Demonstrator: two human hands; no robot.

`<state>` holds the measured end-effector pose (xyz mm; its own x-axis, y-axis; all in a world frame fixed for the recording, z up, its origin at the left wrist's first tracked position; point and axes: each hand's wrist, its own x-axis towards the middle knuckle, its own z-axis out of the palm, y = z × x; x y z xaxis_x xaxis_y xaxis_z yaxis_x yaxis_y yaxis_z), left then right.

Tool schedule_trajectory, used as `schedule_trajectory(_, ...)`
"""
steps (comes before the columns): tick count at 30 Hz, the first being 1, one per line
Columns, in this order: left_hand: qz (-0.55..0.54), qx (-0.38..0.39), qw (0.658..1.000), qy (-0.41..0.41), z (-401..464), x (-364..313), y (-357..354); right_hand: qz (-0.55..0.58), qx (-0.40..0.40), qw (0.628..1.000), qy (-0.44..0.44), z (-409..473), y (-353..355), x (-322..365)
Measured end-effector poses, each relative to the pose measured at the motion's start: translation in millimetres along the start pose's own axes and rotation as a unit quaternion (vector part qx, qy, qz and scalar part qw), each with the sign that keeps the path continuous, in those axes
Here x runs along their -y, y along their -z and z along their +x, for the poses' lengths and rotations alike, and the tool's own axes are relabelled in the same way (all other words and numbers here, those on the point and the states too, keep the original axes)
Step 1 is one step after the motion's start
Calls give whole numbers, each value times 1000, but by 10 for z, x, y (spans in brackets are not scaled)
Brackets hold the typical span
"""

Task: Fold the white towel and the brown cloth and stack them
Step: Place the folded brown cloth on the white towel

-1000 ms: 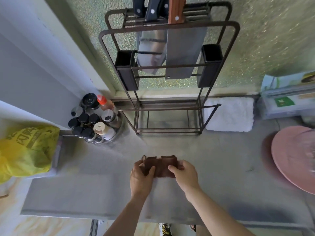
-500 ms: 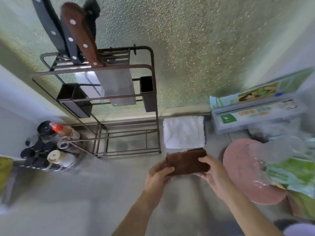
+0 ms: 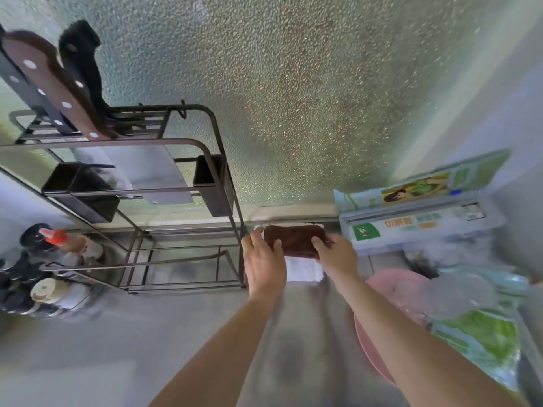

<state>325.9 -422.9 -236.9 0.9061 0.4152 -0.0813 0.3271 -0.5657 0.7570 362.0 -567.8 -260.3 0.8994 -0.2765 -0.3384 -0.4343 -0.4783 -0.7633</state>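
Note:
The folded brown cloth (image 3: 295, 240) lies over the folded white towel (image 3: 302, 271) at the back of the counter, by the frosted window. Only the towel's near edge shows below the cloth. My left hand (image 3: 263, 261) grips the cloth's left end, thumb on top. My right hand (image 3: 336, 255) holds its right end the same way. Whether the cloth rests fully on the towel or hovers just above it I cannot tell.
A dark metal knife rack (image 3: 164, 207) stands just left of the towel, knives in its top. Seasoning bottles (image 3: 47, 268) cluster at far left. A cling-film box (image 3: 417, 227) sits right of the towel, a pink plate (image 3: 390, 312) and plastic bags (image 3: 476, 327) nearer right.
Both hands carried the folded brown cloth from the counter's middle away and to the right, over the white towel. The view swung right with them.

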Motion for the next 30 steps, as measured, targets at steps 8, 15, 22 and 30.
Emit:
schedule_trajectory(8, 278, 108, 923, -241, -3, 337, -305, -227, -45, 928, 293, -133, -183, -162)
schedule_trajectory(15, 310, 139, 914, -222, 136, 561, -362, -363, 49, 867, 339, 54, -269, -534)
schedule_trajectory(22, 306, 141, 914, -225, 192, 706, -497, -364, 64, 868, 332, 191, -364, -651)
schedule_trajectory(30, 326, 139, 905, -236, 240, 802, -593, -352, 71, 876, 321, 235, -439, -706)
